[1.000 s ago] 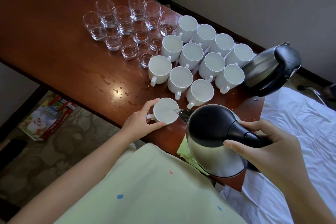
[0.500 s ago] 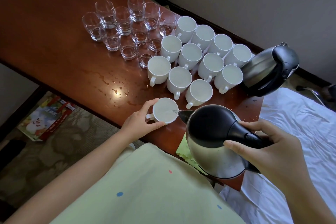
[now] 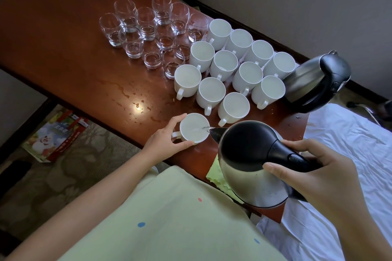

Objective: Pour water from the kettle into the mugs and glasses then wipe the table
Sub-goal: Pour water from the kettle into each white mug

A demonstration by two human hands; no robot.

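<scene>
My right hand (image 3: 316,174) grips the black handle of a steel kettle (image 3: 252,165), tilted left, and a thin stream of water runs from its spout into a white mug (image 3: 194,127) near the table's front edge. My left hand (image 3: 164,143) holds that mug by its handle and side. Behind it stand several more white mugs (image 3: 227,63) in rows. Left of them is a cluster of several clear glasses (image 3: 148,29) with a little water in each. A green cloth (image 3: 214,177) lies under the kettle at the table edge, mostly hidden.
A second steel kettle (image 3: 314,82) stands at the right end of the brown wooden table (image 3: 53,34). Water drops (image 3: 135,104) spot the tabletop left of the mug. A white sheet (image 3: 350,144) lies to the right, a colourful box (image 3: 57,135) on the floor at left.
The hands, the kettle and the mug keep their places; water goes on running into the mug. Only the view has shifted slightly.
</scene>
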